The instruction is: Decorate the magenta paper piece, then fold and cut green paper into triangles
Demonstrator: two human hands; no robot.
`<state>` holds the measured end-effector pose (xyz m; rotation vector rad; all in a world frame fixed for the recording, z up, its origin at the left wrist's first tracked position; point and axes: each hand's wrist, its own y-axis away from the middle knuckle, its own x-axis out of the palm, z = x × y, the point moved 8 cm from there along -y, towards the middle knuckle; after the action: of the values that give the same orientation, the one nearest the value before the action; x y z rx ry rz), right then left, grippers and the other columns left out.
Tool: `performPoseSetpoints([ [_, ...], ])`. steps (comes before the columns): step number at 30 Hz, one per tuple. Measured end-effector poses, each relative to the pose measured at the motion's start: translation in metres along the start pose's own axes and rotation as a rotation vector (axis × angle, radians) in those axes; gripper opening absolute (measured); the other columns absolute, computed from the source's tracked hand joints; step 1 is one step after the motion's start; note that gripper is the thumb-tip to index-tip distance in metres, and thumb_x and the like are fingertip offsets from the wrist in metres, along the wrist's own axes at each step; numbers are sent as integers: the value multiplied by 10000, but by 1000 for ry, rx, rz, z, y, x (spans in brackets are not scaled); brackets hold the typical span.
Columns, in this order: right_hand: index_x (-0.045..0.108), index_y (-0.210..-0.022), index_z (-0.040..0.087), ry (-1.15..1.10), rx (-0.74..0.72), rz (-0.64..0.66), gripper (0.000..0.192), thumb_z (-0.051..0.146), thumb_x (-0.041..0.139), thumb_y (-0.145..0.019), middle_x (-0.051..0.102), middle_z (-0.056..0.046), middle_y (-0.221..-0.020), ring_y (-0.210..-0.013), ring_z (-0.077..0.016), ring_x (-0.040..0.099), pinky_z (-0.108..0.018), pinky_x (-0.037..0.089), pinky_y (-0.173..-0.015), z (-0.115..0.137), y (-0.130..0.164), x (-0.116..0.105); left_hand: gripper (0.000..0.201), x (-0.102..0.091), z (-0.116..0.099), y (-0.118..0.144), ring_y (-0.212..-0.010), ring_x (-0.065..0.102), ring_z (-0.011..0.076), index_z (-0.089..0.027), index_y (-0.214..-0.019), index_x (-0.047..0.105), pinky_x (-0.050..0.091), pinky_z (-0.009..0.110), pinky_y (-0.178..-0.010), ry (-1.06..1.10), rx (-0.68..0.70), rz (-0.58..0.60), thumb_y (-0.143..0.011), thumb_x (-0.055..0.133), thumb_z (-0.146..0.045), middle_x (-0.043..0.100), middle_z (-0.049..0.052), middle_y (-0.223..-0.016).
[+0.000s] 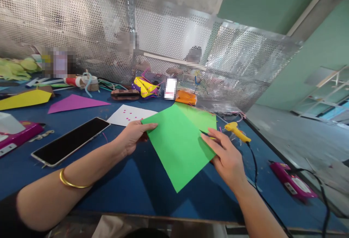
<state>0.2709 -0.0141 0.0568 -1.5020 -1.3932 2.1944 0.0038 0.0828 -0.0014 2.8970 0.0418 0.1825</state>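
Observation:
A bright green sheet of paper (pixel 178 147) is held up off the table, one corner pointing down toward me. My left hand (pixel 137 134) pinches its left corner, thumb on top and fingers underneath. At the right edge, my right hand (pixel 225 154) grips the sheet between thumb and fingers. A thin dark-tipped tool (pixel 205 133) with a bit of yellow also sticks out of this hand; its kind is mostly hidden by the fingers. Behind the green sheet lies a lighter yellow-green sheet (pixel 203 116), partly covered. A white paper with pink dots (pixel 131 114) lies past my left hand.
A phone (pixel 72 139) lies on the blue table (pixel 114 194) at left, near purple paper (pixel 79 102) and yellow paper (pixel 25 99). To the right are a yellow glue gun (pixel 237 131), its cord, and a magenta power box (pixel 293 179). A perforated metal screen (pixel 169 23) stands behind.

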Motion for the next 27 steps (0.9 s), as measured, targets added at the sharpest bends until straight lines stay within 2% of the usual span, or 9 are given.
performPoseSetpoints([
  [6, 725, -1093, 206, 39, -292, -106, 325, 23, 557, -884, 763, -75, -1032, -1084, -199, 682, -337, 565, -911, 56, 11, -24, 374, 8, 9, -3, -503, 581, 148, -112, -753, 717, 373, 232, -444, -106, -29, 121, -530, 858, -376, 716, 79, -654],
  [9, 725, -1058, 167, -3, -401, 2, 228, 75, 582, -906, 779, -40, -1001, -1045, -174, 698, -303, 562, -913, 93, 21, -21, 376, 15, 15, -3, -549, 624, 176, -118, -762, 733, 439, 261, -495, -172, -39, 188, -519, 862, -373, 737, 98, -697],
  [13, 722, -1047, 115, 14, -491, 127, 277, 80, 465, -948, 769, -60, -1052, -1005, -203, 707, -335, 581, -860, 129, 44, 0, 379, 21, 24, -6, -561, 639, 194, -137, -820, 745, 453, 275, -513, -299, -6, 224, -543, 842, -377, 741, 85, -703],
  [16, 720, -1014, 97, 1, -425, 145, 334, 68, 394, -945, 764, -107, -1018, -942, -230, 706, -386, 580, -843, 136, 55, 17, 465, 18, 16, -7, -664, 671, 228, -150, -990, 736, 470, 288, -570, -422, 107, 180, -591, 806, -379, 753, 81, -791],
  [18, 713, -1012, 104, -34, -354, 130, 338, 59, 387, -934, 764, -109, -972, -888, -220, 704, -386, 580, -825, 135, 58, 23, 539, 15, 2, 0, -885, 683, 269, -185, -1092, 716, 499, 315, -729, -485, 223, 138, -584, 806, -339, 753, 94, -1002],
  [20, 703, -1005, 127, -67, -290, 110, 313, 59, 408, -926, 763, -90, -915, -829, -200, 704, -366, 585, -784, 133, 57, 25, 504, 13, -13, 17, -1148, 601, 301, -245, -1082, 734, 447, 337, -935, -551, 339, 136, -585, 802, -297, 694, 79, -1228],
  [21, 697, -1000, 141, -81, -260, 103, 297, 67, 419, -925, 762, -78, -892, -804, -192, 704, -356, 587, -759, 131, 56, 25, 405, 15, -18, 28, -1191, 579, 307, -254, -1015, 762, 405, 347, -1002, -603, 388, 164, -612, 786, -282, 705, 74, -1214],
  [24, 681, -1003, 165, -151, -183, 97, 279, 82, 430, -913, 754, -64, -864, -784, -180, 705, -330, 587, -716, 126, 52, 22, 241, 26, -18, 71, -1065, 660, 302, -276, -993, 784, 438, 388, -963, -962, 567, 344, -810, 650, -358, 762, 75, -1073],
  [27, 676, -1016, 175, -236, -91, 80, 298, 52, 454, -860, 744, -65, -866, -791, -182, 703, -320, 585, -711, 119, 49, 17, 314, 21, 0, 108, -979, 706, 284, -288, -1043, 778, 514, 346, -846, -1022, 620, 487, -813, 682, -478, 779, 72, -1024],
])
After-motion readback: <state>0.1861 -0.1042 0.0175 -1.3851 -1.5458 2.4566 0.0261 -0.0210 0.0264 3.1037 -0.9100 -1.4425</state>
